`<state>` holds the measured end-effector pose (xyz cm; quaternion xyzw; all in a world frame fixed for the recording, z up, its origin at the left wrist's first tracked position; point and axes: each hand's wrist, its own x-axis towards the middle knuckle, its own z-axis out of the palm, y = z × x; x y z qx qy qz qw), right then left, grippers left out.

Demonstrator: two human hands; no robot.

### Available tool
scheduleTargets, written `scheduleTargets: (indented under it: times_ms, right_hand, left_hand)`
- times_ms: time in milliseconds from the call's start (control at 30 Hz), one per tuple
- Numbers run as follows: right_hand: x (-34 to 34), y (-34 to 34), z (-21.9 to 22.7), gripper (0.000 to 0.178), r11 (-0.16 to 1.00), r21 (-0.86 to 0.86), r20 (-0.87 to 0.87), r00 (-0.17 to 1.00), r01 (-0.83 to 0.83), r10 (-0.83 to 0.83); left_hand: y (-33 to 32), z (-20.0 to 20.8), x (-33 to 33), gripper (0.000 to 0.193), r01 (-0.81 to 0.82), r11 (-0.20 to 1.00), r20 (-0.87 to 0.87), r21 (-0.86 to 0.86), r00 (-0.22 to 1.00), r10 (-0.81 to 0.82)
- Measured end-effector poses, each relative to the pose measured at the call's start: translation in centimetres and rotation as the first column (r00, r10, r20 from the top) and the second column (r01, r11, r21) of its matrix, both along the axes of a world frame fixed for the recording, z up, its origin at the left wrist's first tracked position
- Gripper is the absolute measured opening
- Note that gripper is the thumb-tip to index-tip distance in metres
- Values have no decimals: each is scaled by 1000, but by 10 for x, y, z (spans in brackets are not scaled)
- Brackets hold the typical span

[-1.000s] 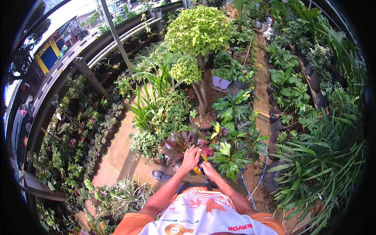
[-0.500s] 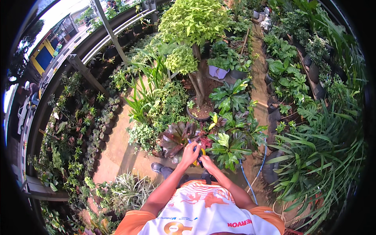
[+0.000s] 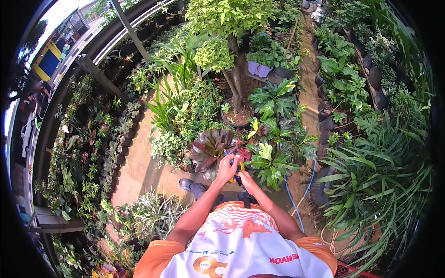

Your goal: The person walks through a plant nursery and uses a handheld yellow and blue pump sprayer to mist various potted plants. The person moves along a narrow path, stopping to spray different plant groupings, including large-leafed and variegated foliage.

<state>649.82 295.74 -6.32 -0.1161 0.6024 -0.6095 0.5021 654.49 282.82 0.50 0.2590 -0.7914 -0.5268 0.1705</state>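
My left hand (image 3: 226, 168) and my right hand (image 3: 248, 180) are close together in front of my body. Between them is a small tool with yellow and dark blue parts (image 3: 241, 166); its kind is too small to make out. Both hands are closed around it, the left a little farther out than the right. Just beyond my left hand spreads a dark, purple-brown rosette plant (image 3: 210, 147). A red-leaved plant (image 3: 242, 152) stands right beyond the tool. To the right of my hands is a glossy green plant with lobed leaves (image 3: 272, 162).
A potted tree (image 3: 236, 88) rises ahead, with a lilac pot (image 3: 259, 68) to its right. A blue hose (image 3: 291, 199) lies on the ground to my right. Strappy green plants (image 3: 371, 171) crowd the right side; a metal railing (image 3: 99, 76) runs along the left, beyond planted beds.
The view has shifted slightly, and my forearms sit a little differently in it. Both hands stay closed around the tool at the same spot by the plants.
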Motion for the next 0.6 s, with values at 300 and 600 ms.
scheduleTargets:
  times_ms: [300,600]
  right_hand:
    - [-5,-5,25,35,996,6,-47,995,-90,90]
    - [-4,-27,21,42,993,-81,54,994,-89,93]
  left_hand:
    - [-7,3,-11,48,-202,974,-42,-98,979,199]
    - [-29,94,-17,56,-289,952,-145,-102,951,273]
